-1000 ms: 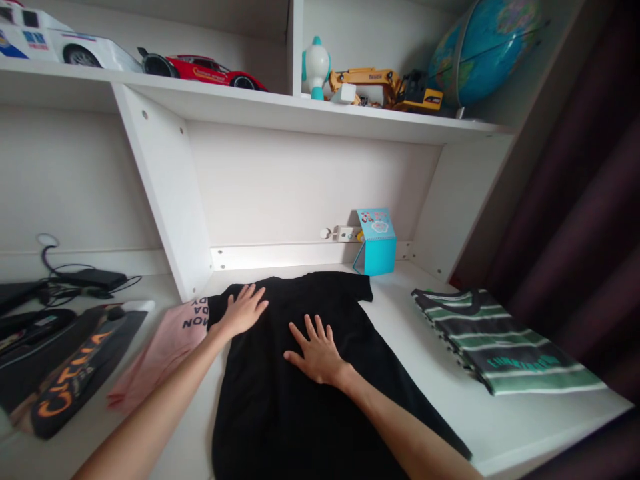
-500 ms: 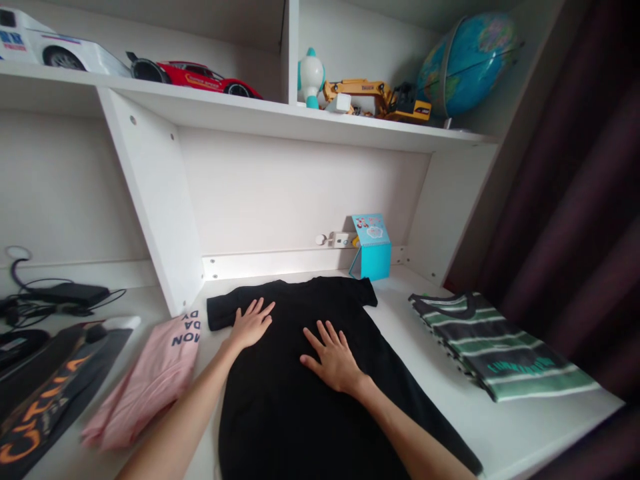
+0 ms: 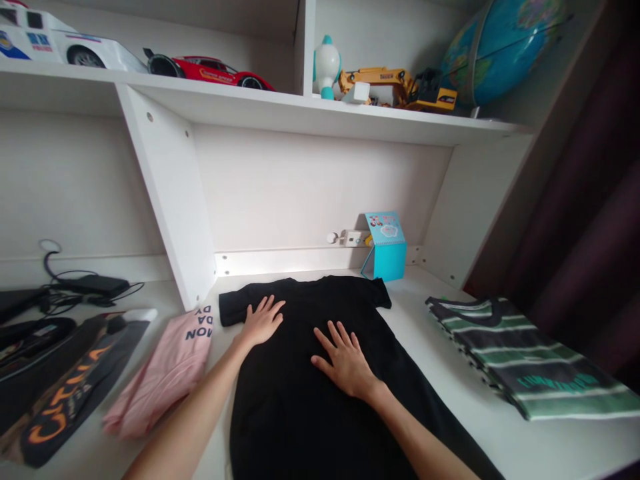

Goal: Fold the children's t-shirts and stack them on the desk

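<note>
A black T-shirt (image 3: 300,400) lies spread on the white desk, its short sleeves at the far end and its lower part running out of view at the bottom. My left hand (image 3: 263,323) rests on it near the left sleeve, fingers spread. Flat on the middle of the shirt is my right hand (image 3: 345,363), its fingers also apart. Neither hand grips the cloth. To the left are a folded pink garment (image 3: 167,367) with dark letters and a folded dark garment (image 3: 75,393) with orange lettering. A folded green-and-black striped shirt (image 3: 530,353) lies at the right.
Behind the black shirt stand a blue desk calendar (image 3: 390,260) and a white socket (image 3: 354,238). A black adapter (image 3: 100,285) with cables lies far left. The shelf (image 3: 260,107) overhead holds a red toy car (image 3: 210,70), a yellow toy excavator (image 3: 395,80) and a globe (image 3: 500,53).
The whole view has shifted, so things appear farther right. My hands stay spread on the black T-shirt in nearly the same places.
</note>
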A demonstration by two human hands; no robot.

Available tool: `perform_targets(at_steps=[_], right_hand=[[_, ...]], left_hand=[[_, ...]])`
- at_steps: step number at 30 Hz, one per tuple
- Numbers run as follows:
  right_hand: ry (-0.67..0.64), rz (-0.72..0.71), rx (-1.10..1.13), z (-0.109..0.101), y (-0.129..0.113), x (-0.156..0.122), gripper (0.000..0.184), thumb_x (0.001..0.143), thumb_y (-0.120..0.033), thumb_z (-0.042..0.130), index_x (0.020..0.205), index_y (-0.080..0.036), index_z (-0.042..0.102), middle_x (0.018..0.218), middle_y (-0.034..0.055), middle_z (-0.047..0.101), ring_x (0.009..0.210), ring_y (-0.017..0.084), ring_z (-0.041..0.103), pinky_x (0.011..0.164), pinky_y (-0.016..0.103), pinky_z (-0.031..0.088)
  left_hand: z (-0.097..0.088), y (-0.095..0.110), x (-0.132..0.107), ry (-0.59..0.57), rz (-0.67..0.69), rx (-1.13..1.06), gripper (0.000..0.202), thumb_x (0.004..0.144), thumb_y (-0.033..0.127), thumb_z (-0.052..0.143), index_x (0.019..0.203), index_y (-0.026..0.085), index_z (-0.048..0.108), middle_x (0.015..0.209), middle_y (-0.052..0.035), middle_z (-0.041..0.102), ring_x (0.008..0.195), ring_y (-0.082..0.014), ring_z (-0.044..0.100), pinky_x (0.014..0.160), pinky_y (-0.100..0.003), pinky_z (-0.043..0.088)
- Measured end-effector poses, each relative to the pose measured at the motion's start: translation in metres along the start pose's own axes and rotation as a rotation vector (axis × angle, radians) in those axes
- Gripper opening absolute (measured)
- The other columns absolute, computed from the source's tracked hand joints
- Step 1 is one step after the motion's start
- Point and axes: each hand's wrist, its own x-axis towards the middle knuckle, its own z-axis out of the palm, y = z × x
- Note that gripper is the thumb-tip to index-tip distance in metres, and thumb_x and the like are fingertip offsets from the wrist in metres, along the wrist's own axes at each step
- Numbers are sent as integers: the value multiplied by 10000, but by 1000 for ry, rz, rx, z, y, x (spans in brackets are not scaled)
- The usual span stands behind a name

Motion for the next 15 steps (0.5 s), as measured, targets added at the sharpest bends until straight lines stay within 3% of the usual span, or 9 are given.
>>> perform_targets(at_steps=[10, 15], right_hand=[[-1, -2, -1, 2, 3, 0, 664, 852, -657, 179, 1404, -290, 207, 1479, 86, 121, 1342, 305, 38, 1039, 525, 125], [-22, 2, -7, 1, 3, 1, 667, 849, -662, 184, 1406, -295, 193, 1481, 74, 114, 1345, 291, 22, 1044, 515, 115]], left_hand=[[4, -2, 2, 19, 2, 28, 475, 899, 424, 221, 1359, 329, 295, 1458, -47, 234, 1334, -271, 156, 990, -596, 156], [6, -2, 2, 46, 6, 67, 475, 903, 409, 235, 1369, 325, 277, 1450, -58, 254, 1326, -263, 193, 1023, -542, 103]])
